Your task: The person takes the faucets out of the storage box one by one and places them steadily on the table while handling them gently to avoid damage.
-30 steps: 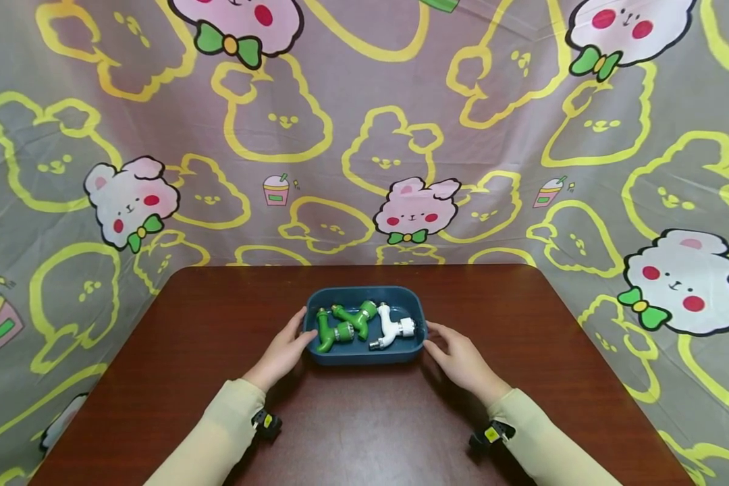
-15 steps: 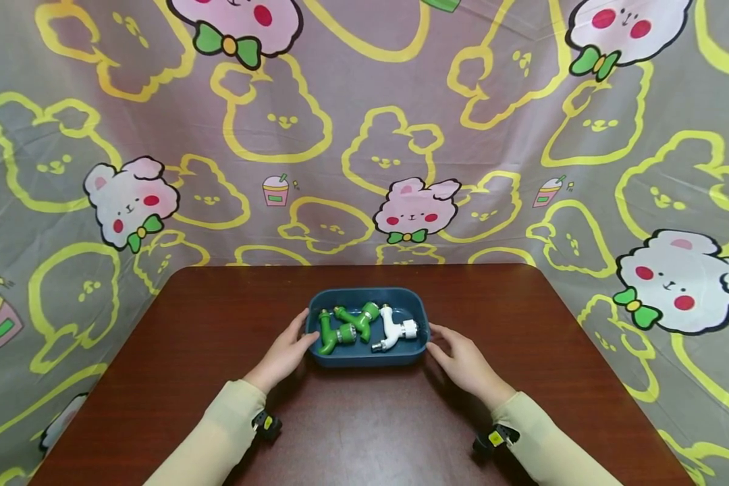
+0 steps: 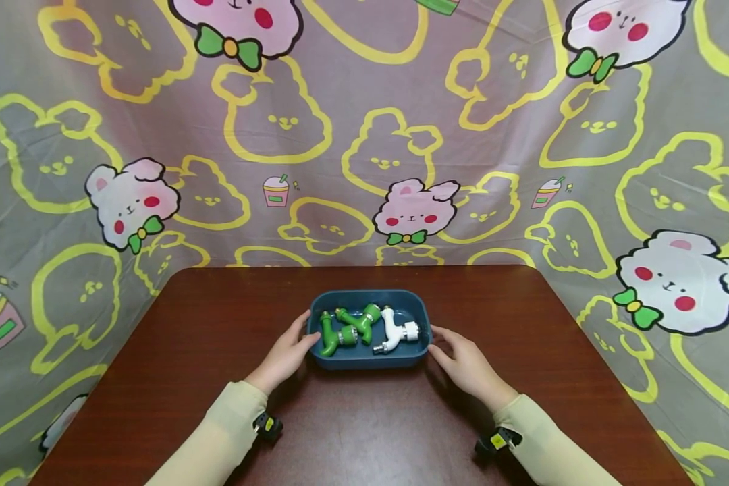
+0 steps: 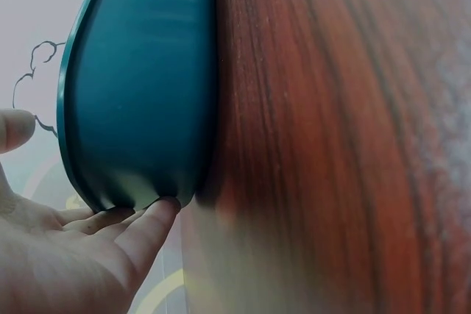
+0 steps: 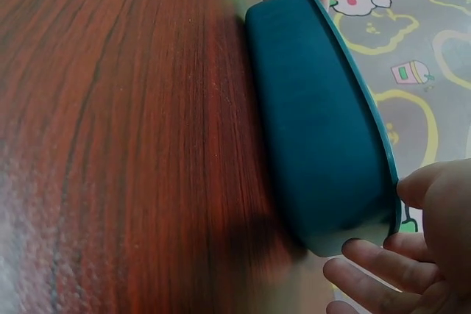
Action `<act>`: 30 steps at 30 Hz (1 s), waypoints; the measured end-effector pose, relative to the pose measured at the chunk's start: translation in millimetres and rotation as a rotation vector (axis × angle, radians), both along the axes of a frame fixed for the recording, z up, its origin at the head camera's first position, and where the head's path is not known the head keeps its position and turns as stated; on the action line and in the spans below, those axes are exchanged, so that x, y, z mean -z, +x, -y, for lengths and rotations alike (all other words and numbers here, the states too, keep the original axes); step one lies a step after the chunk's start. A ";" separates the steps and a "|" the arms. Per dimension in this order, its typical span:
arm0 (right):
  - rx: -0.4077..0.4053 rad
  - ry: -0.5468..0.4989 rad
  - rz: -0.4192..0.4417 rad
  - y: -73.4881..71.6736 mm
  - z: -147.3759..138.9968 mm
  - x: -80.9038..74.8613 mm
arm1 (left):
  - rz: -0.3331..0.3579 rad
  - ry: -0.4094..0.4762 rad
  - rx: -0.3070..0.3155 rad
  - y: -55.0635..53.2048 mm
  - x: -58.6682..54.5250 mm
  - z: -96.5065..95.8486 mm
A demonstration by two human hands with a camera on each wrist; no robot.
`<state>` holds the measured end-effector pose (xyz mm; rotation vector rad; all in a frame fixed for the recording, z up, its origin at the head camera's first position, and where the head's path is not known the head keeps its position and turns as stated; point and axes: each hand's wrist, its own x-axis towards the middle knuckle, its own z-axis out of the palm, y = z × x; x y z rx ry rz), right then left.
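Note:
A dark blue plastic bin (image 3: pixel 369 362) stands on the table between the two hands. Inside lie two green taps, one green tap (image 3: pixel 334 335) at the left and another green tap (image 3: pixel 364 324) behind it, plus a white tap (image 3: pixel 393 331) at the right. My left hand (image 3: pixel 285 351) rests its fairly straight fingers against the bin's left end; in the left wrist view its thumb (image 4: pixel 15 129) stands off the wall. At the opposite end, my right hand (image 3: pixel 468 364) touches the wall with extended fingers, its thumb (image 5: pixel 418 182) near the rim in the right wrist view.
The brown wooden table (image 3: pixel 364 432) has rounded far corners. A grey cloth (image 3: pixel 492 148) printed with cartoon animals hangs behind and along both sides. Dark wrist cameras sit at both sleeves, including the left camera (image 3: pixel 268 426).
The bin, with the taps in it, has shifted slightly right and toward me. Both hands have stayed at its ends and moved a little with it.

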<state>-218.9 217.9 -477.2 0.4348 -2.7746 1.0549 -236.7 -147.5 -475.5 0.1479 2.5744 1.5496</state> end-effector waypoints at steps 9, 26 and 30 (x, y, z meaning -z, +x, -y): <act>0.007 0.005 0.000 1.7 -1.8 0.6 | -0.004 0.021 0.004 0.8 0.4 -1.4; 0.004 0.002 -0.003 2.5 -1.4 -0.3 | -0.003 0.022 0.009 2.7 -1.2 -2.2; 0.006 0.002 -0.008 3.6 -1.4 -1.3 | 0.002 0.030 0.009 1.9 -0.5 -2.5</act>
